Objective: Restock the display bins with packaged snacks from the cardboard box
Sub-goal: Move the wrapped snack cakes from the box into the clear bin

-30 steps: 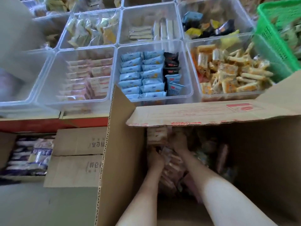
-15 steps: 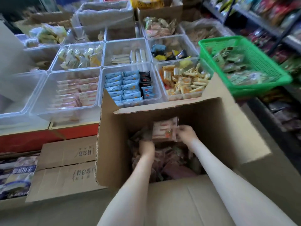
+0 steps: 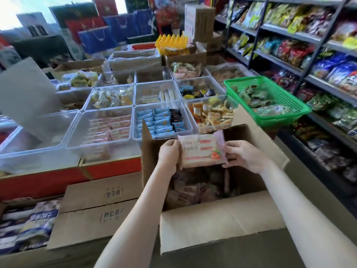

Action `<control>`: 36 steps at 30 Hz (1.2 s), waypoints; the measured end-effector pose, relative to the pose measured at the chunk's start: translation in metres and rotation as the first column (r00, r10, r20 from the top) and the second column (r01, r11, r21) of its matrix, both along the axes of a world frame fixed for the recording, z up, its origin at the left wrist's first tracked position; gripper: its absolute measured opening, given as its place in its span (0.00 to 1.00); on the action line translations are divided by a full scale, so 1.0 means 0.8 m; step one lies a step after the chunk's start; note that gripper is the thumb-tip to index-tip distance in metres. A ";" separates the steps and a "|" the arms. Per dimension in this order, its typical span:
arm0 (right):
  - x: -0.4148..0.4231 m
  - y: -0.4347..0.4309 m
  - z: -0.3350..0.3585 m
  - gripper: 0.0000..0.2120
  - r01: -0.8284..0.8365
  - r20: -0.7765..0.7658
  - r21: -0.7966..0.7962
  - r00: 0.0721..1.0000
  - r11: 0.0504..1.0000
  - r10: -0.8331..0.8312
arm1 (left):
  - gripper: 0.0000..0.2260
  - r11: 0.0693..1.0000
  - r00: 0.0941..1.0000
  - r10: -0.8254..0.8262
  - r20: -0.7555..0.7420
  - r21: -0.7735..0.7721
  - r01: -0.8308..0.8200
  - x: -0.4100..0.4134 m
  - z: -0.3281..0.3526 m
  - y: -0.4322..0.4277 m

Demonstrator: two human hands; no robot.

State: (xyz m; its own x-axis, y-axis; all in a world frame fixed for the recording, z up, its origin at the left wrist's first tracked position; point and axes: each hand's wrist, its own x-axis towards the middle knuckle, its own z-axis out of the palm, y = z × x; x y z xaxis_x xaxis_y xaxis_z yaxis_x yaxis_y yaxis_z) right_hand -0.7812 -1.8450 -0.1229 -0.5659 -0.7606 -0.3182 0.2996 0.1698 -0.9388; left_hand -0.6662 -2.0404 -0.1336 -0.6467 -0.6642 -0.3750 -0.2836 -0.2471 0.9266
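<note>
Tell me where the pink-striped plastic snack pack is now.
Head view, centre: the pink-striped plastic snack pack is held over the open brown cardboard box, left hand gripping its left edge, right hand its right edge.

A snack shop: stocked shelves (image 3: 286, 31) at two o'clock, clear display bins (image 3: 87, 128) of wrapped snacks at eleven o'clock
</note>
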 end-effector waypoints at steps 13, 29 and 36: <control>0.035 -0.256 0.061 0.04 0.127 -0.430 -0.043 0.893 0.991 -0.134 | 0.11 0.901 0.994 0.081 -0.075 -0.420 -0.105 0.074 0.040 -0.223; 0.025 -0.570 0.016 0.11 0.310 -0.729 0.223 0.683 0.924 -0.053 | 0.11 0.648 0.981 -0.019 0.195 -0.745 0.161 0.037 -0.007 -0.555; 0.006 -0.643 -0.038 0.08 0.159 -0.708 0.440 0.667 0.884 0.233 | 0.08 0.661 0.947 0.059 0.315 -0.724 0.200 0.015 -0.064 -0.605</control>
